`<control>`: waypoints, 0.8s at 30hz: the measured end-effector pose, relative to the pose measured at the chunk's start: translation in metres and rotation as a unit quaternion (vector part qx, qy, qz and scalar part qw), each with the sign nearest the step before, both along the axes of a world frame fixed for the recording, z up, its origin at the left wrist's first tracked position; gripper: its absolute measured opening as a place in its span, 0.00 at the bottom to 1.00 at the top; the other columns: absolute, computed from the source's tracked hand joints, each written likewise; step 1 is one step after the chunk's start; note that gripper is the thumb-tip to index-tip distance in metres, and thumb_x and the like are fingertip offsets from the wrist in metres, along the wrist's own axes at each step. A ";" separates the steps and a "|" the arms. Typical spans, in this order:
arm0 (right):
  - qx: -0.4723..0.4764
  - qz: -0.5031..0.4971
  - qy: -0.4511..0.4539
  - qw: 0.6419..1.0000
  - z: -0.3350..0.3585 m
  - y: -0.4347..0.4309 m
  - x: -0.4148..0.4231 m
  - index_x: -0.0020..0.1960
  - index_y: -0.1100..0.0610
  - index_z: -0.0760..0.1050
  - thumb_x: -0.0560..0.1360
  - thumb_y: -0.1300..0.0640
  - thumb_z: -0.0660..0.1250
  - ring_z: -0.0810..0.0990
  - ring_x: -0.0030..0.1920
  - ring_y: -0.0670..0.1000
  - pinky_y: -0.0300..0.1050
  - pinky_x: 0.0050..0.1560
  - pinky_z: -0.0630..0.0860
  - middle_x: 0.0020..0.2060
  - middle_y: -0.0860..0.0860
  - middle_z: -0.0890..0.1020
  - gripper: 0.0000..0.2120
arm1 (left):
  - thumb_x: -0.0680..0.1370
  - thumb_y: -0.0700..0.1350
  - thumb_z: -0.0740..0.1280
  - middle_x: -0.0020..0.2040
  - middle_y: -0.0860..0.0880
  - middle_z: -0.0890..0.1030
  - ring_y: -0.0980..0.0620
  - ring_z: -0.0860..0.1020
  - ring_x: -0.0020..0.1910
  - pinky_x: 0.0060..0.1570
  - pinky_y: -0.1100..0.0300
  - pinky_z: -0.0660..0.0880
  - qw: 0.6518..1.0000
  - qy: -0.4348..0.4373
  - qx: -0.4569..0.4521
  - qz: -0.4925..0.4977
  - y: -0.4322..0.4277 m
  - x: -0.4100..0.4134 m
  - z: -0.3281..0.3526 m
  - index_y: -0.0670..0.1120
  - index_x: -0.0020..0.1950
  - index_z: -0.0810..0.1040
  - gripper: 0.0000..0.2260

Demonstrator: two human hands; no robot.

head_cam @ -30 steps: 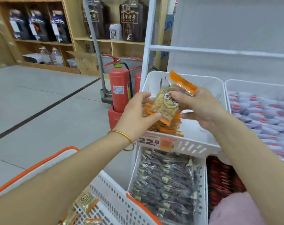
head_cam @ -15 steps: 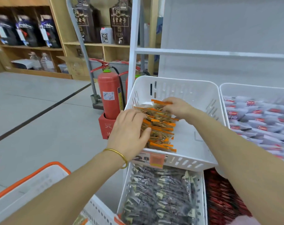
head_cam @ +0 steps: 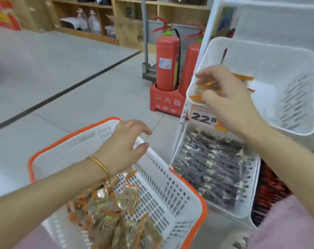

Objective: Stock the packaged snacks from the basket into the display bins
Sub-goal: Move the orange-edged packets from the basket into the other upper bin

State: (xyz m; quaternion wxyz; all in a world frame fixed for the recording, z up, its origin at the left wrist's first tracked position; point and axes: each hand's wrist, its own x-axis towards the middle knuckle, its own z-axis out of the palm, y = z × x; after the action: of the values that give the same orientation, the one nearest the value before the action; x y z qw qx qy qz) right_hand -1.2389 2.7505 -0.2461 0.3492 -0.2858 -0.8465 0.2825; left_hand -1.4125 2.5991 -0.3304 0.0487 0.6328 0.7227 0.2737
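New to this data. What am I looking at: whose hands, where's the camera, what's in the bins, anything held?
No robot here: a person works bare-handed. The single picture comes from a wide-angle camera worn on their head, looking forward and down. The left hand, with a gold bangle on the wrist, hovers over the white basket with the orange rim. Its fingers are loosely curled and hold nothing. That basket holds orange-edged snack packets. The right hand is at the front corner of the upper display bin, where a few matching packets lie; blur hides whether it grips one. The bin below is full of dark packets. Two red fire extinguishers stand further back.
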 end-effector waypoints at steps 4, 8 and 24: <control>-0.091 0.153 -0.201 0.963 -0.100 -0.071 -0.048 0.62 0.57 0.73 0.73 0.65 0.63 0.71 0.45 0.46 0.37 0.46 0.67 0.55 0.52 0.76 0.18 | 0.69 0.56 0.58 0.59 0.47 0.76 0.46 0.71 0.62 0.62 0.62 0.60 0.991 -0.004 -0.116 0.074 -0.051 -0.032 -0.030 0.47 0.57 0.77 0.22; -0.165 0.174 -0.373 0.896 -0.219 -0.097 -0.080 0.67 0.57 0.67 0.79 0.61 0.60 0.73 0.54 0.51 0.43 0.55 0.70 0.60 0.49 0.73 0.17 | 0.76 0.50 0.62 0.61 0.47 0.74 0.45 0.69 0.64 0.66 0.52 0.62 0.979 0.003 -0.167 0.116 -0.069 -0.059 -0.050 0.48 0.59 0.75 0.13; -0.104 0.084 -0.510 0.849 -0.395 -0.115 -0.143 0.64 0.57 0.65 0.68 0.41 0.73 0.72 0.58 0.55 0.49 0.55 0.74 0.56 0.54 0.72 0.33 | 0.79 0.45 0.61 0.62 0.52 0.69 0.50 0.63 0.65 0.64 0.58 0.62 0.967 -0.056 -0.219 0.114 -0.076 -0.091 -0.081 0.51 0.62 0.72 0.12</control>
State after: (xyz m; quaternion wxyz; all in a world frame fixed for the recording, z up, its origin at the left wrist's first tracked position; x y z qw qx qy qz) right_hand -1.3817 2.6358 -0.6416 -0.1889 -0.3520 -0.8921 0.2112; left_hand -1.5036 2.5233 -0.4116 0.1951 0.5039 0.8283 0.1480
